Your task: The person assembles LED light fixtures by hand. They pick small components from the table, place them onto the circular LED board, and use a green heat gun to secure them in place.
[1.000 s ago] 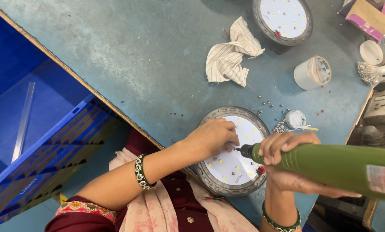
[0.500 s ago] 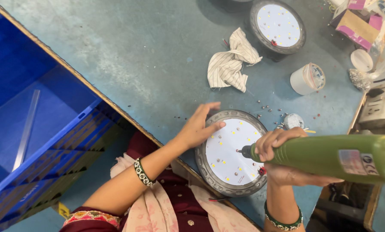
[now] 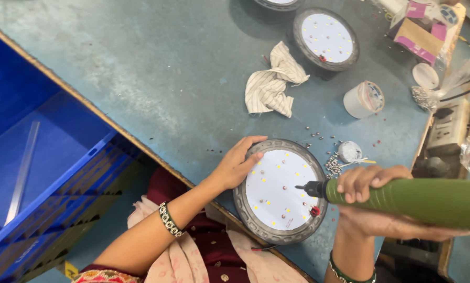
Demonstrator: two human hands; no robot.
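Observation:
A round lamp unit (image 3: 280, 191) with a grey metal rim and a white disc dotted with small yellow chips lies at the near edge of the blue-grey table (image 3: 156, 78). My left hand (image 3: 237, 163) rests on its left rim, fingers spread along the edge. My right hand (image 3: 381, 207) grips a green electric screwdriver (image 3: 418, 199) held sideways, its dark tip over the right part of the white disc. A small red piece (image 3: 314, 211) sits on the disc just below the tip.
A second round lamp unit (image 3: 325, 38) lies further back, a crumpled striped cloth (image 3: 273, 82) between the two. A white tape roll (image 3: 364, 99), loose screws (image 3: 333, 165), a small white cup (image 3: 349, 151) and a cardboard box (image 3: 422, 31) lie to the right. A blue plastic crate (image 3: 46, 173) stands left of the table.
My left hand slid off the white disc to the lamp's left rim. The screwdriver tip stays over the disc's right part. The view shifted slightly.

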